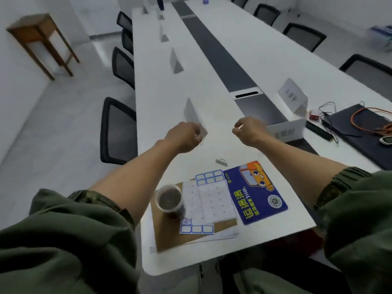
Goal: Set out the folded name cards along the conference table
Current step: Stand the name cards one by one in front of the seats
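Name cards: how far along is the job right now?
Done: a row of cards stands along the left of the table. In hand: the left hand grips the nearest card; the right hand is curled, empty. Remaining: two cards sit near this end on the right; farther along, that side shows none.

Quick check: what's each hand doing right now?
Left hand: pinches the near folded name card.
Right hand: fingers curled, holding nothing visible.
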